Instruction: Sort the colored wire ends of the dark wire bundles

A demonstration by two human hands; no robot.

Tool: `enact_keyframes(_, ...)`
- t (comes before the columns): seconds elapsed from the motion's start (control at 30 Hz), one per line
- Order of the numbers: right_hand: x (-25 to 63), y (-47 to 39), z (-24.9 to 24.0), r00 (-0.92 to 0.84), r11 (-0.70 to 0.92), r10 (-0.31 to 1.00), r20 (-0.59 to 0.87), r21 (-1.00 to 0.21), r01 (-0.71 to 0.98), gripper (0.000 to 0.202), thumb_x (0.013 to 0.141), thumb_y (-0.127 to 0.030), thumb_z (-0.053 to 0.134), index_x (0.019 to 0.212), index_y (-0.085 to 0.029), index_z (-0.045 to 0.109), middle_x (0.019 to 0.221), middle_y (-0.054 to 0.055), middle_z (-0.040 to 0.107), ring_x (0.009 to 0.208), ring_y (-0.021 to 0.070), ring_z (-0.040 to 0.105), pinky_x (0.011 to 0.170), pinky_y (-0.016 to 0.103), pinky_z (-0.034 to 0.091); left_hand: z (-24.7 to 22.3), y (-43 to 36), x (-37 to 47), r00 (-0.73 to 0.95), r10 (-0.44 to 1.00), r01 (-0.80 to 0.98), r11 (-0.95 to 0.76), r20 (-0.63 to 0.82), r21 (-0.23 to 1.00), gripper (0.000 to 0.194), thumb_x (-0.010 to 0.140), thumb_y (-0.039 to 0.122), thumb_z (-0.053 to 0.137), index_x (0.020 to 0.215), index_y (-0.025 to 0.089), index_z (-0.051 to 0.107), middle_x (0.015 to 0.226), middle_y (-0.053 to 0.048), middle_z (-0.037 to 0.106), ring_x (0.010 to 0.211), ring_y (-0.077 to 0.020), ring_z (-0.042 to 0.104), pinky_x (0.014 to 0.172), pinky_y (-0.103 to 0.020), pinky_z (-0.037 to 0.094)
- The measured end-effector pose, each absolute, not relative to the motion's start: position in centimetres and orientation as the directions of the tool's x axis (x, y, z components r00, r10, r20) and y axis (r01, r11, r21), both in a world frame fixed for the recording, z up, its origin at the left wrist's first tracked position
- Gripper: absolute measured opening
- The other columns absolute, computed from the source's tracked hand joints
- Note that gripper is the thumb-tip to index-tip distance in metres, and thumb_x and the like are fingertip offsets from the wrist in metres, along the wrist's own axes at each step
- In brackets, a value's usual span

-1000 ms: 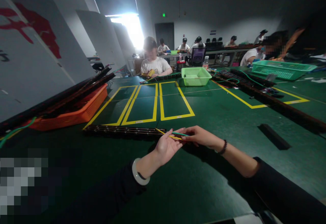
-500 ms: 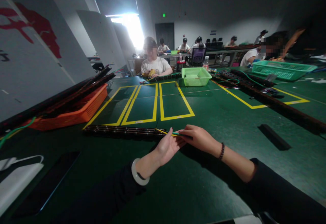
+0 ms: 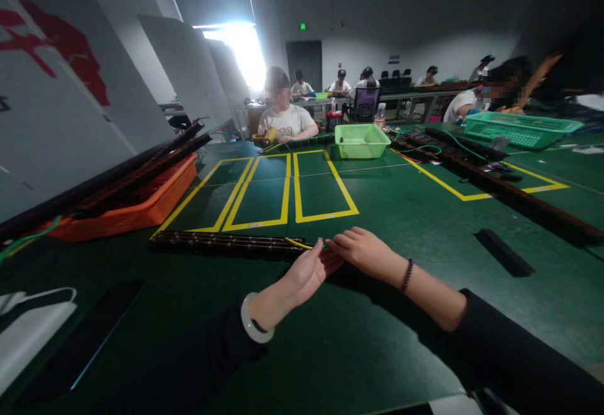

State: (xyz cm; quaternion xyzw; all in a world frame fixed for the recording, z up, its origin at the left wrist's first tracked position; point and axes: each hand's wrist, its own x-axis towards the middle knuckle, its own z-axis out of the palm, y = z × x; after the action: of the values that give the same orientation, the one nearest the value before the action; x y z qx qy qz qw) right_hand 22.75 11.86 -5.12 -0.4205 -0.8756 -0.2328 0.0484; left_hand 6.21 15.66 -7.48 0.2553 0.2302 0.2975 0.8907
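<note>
Just beyond my hands, a long dark strip with shiny lines along it lies on the green table. A yellow wire runs from its right end to my left hand, which is closed on it between thumb and fingers. My right hand is closed beside the fingertips of my left hand, around a green wire of which only a short bit shows. The fingers hide the ends of both wires.
An orange basket with long dark strips stands at the left, above a phone. A light green basket stands ahead, near a seated person. A black bar and another long strip lie at the right.
My right hand has shifted slightly left and turned, its fingers now covering more of the green wire. The person across the table has moved the yellow object in their hands a little.
</note>
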Motion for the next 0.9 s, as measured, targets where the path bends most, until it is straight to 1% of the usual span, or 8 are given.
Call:
enact_keyframes(0.13,23.0,12.0,-4.6,-0.671,0.602,0.673,0.312,0.296,0.742,0.029,0.093,-0.020,0.042,0.117,-0.014,0.055,0.096,0.009,0.061,0.080,0.0176,0.053,0.075,0.033,0.039,-7.2,15.6,6.2,0.703,0.650,-0.427,0.709,-0.288,0.561,0.026,0.092,0.021,0.040,0.082,0.009,0.061,0.088,-0.012,0.066,0.096,-0.0194,0.061,0.100,-0.037,0.039)
enact_keyframes(0.27,23.5,11.9,-4.0,-0.681,0.646,0.671,0.295,0.219,0.731,0.030,0.089,-0.018,0.044,0.117,-0.013,0.056,0.095,0.009,0.062,0.081,0.0180,0.053,0.078,0.033,0.039,-7.1,15.7,6.2,0.726,0.629,-0.410,0.720,-0.277,0.560,0.029,0.092,0.022,0.038,0.082,0.008,0.062,0.091,-0.014,0.066,0.097,-0.0203,0.061,0.100,-0.038,0.040)
enact_keyframes(0.37,23.8,11.7,-3.5,-0.699,0.670,0.667,0.258,0.203,0.714,0.032,0.088,-0.016,0.045,0.119,-0.013,0.054,0.096,0.009,0.063,0.082,0.0181,0.053,0.079,0.034,0.040,-7.1,15.8,6.2,0.750,0.613,-0.398,0.718,-0.248,0.572,0.029,0.092,0.022,0.038,0.087,0.007,0.062,0.091,-0.014,0.066,0.097,-0.0206,0.061,0.099,-0.038,0.040)
enact_keyframes(0.47,23.9,11.6,-3.0,-0.718,0.686,0.654,0.238,0.211,0.696,0.035,0.091,-0.016,0.043,0.124,-0.014,0.050,0.101,0.010,0.063,0.086,0.0182,0.054,0.080,0.034,0.040,-7.0,15.7,6.1,0.730,0.632,-0.406,0.707,-0.260,0.579,0.024,0.091,0.021,0.041,0.085,0.009,0.062,0.088,-0.012,0.066,0.094,-0.0196,0.061,0.099,-0.038,0.041)
enact_keyframes(0.57,23.9,11.5,-2.7,-0.746,0.703,0.625,0.232,0.249,0.666,0.036,0.092,-0.014,0.040,0.127,-0.018,0.049,0.110,0.010,0.060,0.092,0.0181,0.054,0.082,0.035,0.041,-6.9,15.7,6.1,0.697,0.657,-0.405,0.692,-0.289,0.598,0.019,0.089,0.019,0.045,0.081,0.011,0.061,0.084,-0.009,0.066,0.091,-0.0192,0.062,0.097,-0.037,0.042)
enact_keyframes(0.73,23.5,11.3,-2.9,-0.781,0.717,0.583,0.223,0.311,0.624,0.029,0.091,-0.013,0.042,0.116,-0.020,0.056,0.122,0.009,0.054,0.099,0.0187,0.052,0.084,0.036,0.040,-7.3,15.8,6.1,0.680,0.668,-0.418,0.691,-0.301,0.590,0.019,0.088,0.017,0.045,0.080,0.012,0.062,0.080,-0.009,0.065,0.083,-0.0175,0.061,0.092,-0.036,0.043)
enact_keyframes(0.8,23.4,11.3,-3.1,-0.784,0.713,0.584,0.212,0.327,0.620,0.024,0.091,-0.015,0.043,0.108,-0.019,0.060,0.122,0.008,0.054,0.098,0.0190,0.052,0.085,0.036,0.040,-7.5,16.0,6.1,0.674,0.668,-0.424,0.699,-0.315,0.576,0.019,0.088,0.017,0.045,0.077,0.012,0.061,0.078,-0.007,0.064,0.078,-0.0156,0.060,0.090,-0.034,0.044)
enact_keyframes(0.9,23.4,11.3,-3.3,-0.792,0.722,0.577,0.199,0.328,0.609,0.022,0.092,-0.018,0.043,0.102,-0.019,0.062,0.112,0.008,0.058,0.091,0.0180,0.053,0.083,0.037,0.040,-7.7,16.2,6.1,0.687,0.649,-0.413,0.718,-0.326,0.560,0.019,0.087,0.016,0.046,0.076,0.011,0.060,0.075,-0.007,0.062,0.074,-0.0144,0.059,0.086,-0.032,0.046)
